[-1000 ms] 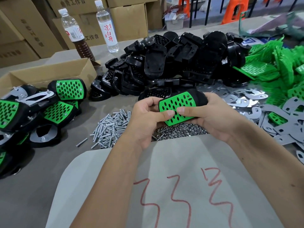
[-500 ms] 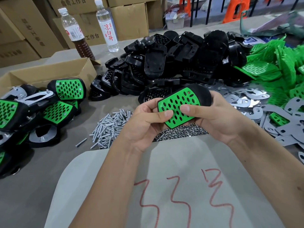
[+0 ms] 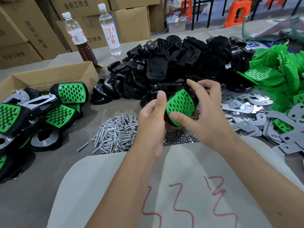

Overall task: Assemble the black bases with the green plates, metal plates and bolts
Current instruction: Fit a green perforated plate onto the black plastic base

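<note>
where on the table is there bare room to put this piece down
Bare grey tabletop lies at the near left, between the finished assemblies and the pale sheet. A smaller strip sits between the bolt pile and the assemblies. The right side is crowded with metal plates and green plates.

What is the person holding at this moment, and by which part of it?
A black base with a green plate fitted on it. The left hand grips its near left end; the right hand has its thumb on the plate's lower edge, fingers spread above.
</note>
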The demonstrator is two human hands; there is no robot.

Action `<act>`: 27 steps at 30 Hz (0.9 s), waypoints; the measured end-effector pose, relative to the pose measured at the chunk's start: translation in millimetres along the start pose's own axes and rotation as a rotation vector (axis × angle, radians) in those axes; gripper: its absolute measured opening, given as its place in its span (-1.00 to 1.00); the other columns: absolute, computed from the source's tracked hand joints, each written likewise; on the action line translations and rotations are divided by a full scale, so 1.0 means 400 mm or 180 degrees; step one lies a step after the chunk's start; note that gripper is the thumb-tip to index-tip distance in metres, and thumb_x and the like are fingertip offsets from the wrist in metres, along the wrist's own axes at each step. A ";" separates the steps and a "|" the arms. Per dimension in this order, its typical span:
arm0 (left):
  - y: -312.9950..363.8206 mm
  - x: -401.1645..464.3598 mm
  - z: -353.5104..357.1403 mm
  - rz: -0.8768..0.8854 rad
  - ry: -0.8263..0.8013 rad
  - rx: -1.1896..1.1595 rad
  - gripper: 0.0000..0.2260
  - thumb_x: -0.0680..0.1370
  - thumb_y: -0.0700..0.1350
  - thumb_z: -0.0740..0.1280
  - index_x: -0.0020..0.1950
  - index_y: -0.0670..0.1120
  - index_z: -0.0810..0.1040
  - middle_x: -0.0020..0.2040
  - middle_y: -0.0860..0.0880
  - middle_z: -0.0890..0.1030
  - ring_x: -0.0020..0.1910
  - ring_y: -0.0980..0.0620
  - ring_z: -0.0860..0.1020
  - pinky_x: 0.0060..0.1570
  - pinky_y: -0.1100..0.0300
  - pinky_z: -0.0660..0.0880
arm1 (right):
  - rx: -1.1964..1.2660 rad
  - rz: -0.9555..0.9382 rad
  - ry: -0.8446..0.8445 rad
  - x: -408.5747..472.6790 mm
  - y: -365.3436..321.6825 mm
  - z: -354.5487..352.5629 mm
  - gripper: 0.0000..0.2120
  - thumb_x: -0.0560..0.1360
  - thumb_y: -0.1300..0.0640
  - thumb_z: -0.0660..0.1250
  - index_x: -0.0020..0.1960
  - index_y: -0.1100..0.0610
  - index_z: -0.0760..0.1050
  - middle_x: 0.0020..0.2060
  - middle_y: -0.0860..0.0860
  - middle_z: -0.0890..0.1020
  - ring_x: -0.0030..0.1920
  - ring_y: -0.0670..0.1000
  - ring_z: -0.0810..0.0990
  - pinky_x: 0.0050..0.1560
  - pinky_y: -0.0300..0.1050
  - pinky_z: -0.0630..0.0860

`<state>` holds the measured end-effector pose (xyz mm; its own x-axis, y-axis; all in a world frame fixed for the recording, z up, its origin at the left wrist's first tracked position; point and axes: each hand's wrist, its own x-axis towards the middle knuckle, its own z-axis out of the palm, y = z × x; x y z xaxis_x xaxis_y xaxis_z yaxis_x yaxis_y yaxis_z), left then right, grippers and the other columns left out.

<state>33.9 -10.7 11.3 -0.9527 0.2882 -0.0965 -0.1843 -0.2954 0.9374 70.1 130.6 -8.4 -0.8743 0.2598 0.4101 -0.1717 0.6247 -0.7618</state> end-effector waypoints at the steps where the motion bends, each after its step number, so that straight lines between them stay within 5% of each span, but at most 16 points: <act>1: 0.001 0.002 0.000 -0.0055 -0.0002 -0.0081 -0.52 0.58 0.15 0.35 0.06 -0.31 0.58 0.05 -0.27 0.71 0.05 -0.24 0.70 0.05 -0.13 0.67 | -0.0317 -0.0095 0.0000 -0.002 -0.006 0.004 -0.01 0.32 -0.44 0.41 0.60 0.05 0.31 0.36 -0.03 0.26 0.38 -0.01 0.30 0.41 0.00 0.42; 4: -0.005 0.012 -0.014 -0.0094 0.0012 0.0043 -0.73 0.64 -0.10 0.39 -0.23 -0.15 0.50 -0.17 -0.11 0.64 -0.13 -0.04 0.64 -0.18 0.12 0.61 | -0.0543 -0.0173 -0.0247 -0.002 -0.008 0.008 0.01 0.33 -0.42 0.45 0.62 0.09 0.30 0.41 0.00 0.34 0.40 0.04 0.38 0.31 0.09 0.54; 8: 0.016 0.025 -0.053 -0.0211 0.0034 -0.0003 -0.81 0.62 -0.17 0.40 -0.11 -0.28 0.56 -0.15 -0.19 0.63 -0.17 -0.10 0.63 -0.19 0.06 0.63 | -0.0156 -0.0258 -0.0393 0.001 -0.001 -0.011 -0.39 0.53 -0.19 0.42 0.54 -0.06 0.46 0.47 -0.05 0.51 0.45 -0.13 0.50 0.23 -0.12 0.62; 11: 0.046 0.038 -0.088 -0.0105 0.0469 -0.0270 -0.75 0.65 -0.14 0.38 0.12 -0.34 0.58 -0.07 -0.19 0.73 -0.17 -0.09 0.71 -0.21 0.05 0.69 | 0.0565 -0.0083 0.0483 0.006 -0.007 -0.036 -0.74 0.70 0.14 0.22 0.29 0.12 0.62 0.01 -0.05 0.72 -0.04 -0.08 0.77 -0.22 -0.16 0.69; 13: 0.059 0.046 -0.108 0.0056 0.0693 -0.0512 -0.74 0.68 -0.08 0.34 0.15 -0.28 0.60 0.02 -0.15 0.76 -0.04 -0.06 0.75 -0.11 0.09 0.69 | 0.0539 -0.0328 0.1430 0.021 -0.024 -0.056 -0.75 0.74 0.19 0.17 0.29 0.20 0.57 -0.01 0.01 0.69 -0.13 -0.10 0.75 -0.15 -0.14 0.71; 15: 0.065 0.050 -0.111 0.0190 0.0810 -0.0772 -0.73 0.70 -0.04 0.30 0.16 -0.24 0.61 0.08 -0.16 0.75 0.08 -0.07 0.74 -0.02 0.11 0.68 | -0.0203 -0.0821 0.1994 0.070 -0.038 -0.063 -0.69 0.74 0.23 0.16 0.41 0.26 0.50 0.17 0.08 0.66 0.08 -0.03 0.70 0.19 -0.13 0.63; 16: 0.064 0.049 -0.106 0.0213 0.0859 -0.0891 -0.74 0.71 -0.04 0.29 0.15 -0.23 0.62 0.08 -0.16 0.75 0.09 -0.08 0.73 -0.01 0.11 0.68 | -0.0743 -0.0912 0.1517 0.104 -0.051 -0.058 -0.65 0.72 0.23 0.18 0.49 0.25 0.44 0.34 0.11 0.59 0.32 0.08 0.60 0.40 -0.03 0.50; 18: 0.055 0.039 -0.088 0.0229 0.0898 -0.1085 -0.76 0.71 -0.04 0.29 0.13 -0.20 0.62 0.06 -0.16 0.76 0.07 -0.08 0.74 -0.03 0.11 0.68 | -0.1687 -0.0455 -0.0305 0.146 -0.071 -0.034 -0.49 0.71 0.12 0.25 0.64 0.13 0.26 0.64 0.10 0.27 0.66 0.13 0.11 0.63 0.25 0.11; 20: 0.050 0.036 -0.063 0.0210 0.0815 -0.1231 -0.78 0.70 -0.05 0.31 0.12 -0.20 0.62 0.05 -0.16 0.76 0.05 -0.07 0.74 -0.04 0.10 0.68 | -0.1453 -0.0099 -0.0787 0.140 -0.062 -0.031 -0.41 0.67 0.02 0.33 0.65 0.08 0.25 0.65 0.06 0.23 0.69 0.07 0.00 0.64 0.26 0.02; 23: 0.033 0.036 -0.011 -0.0087 0.0605 -0.1407 -0.76 0.67 -0.06 0.34 0.18 -0.24 0.60 0.09 -0.18 0.75 0.09 -0.09 0.73 0.08 0.05 0.68 | -0.0976 -0.0140 0.0293 0.102 -0.022 -0.084 -0.71 0.60 0.08 0.41 0.29 0.13 0.66 0.21 0.05 0.71 0.30 0.10 0.61 0.39 0.04 0.47; 25: 0.014 0.035 0.043 -0.0427 0.0458 -0.1444 -0.80 0.63 -0.13 0.38 0.17 -0.22 0.61 0.03 -0.16 0.75 0.00 -0.06 0.75 0.05 0.08 0.69 | -0.1205 0.0115 0.0687 0.092 0.018 -0.138 -0.85 0.59 0.12 0.39 0.01 0.14 0.72 -0.10 0.04 0.76 -0.03 0.10 0.70 0.11 0.04 0.60; 27: -0.007 0.033 0.102 -0.0666 0.0208 -0.1326 -0.88 0.60 -0.22 0.39 0.11 -0.21 0.63 -0.03 -0.15 0.74 -0.11 -0.03 0.73 0.01 0.09 0.70 | -0.1677 0.0477 0.0988 0.103 0.057 -0.189 -0.84 0.59 0.16 0.35 -0.02 0.17 0.71 -0.14 0.12 0.75 -0.03 0.20 0.67 0.03 0.02 0.58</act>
<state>31.9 31.1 20.9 -0.8954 0.3267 -0.3025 -0.4427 -0.5813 0.6827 64.4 211.1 29.2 -0.6854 0.5249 0.5047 0.2585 0.8234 -0.5052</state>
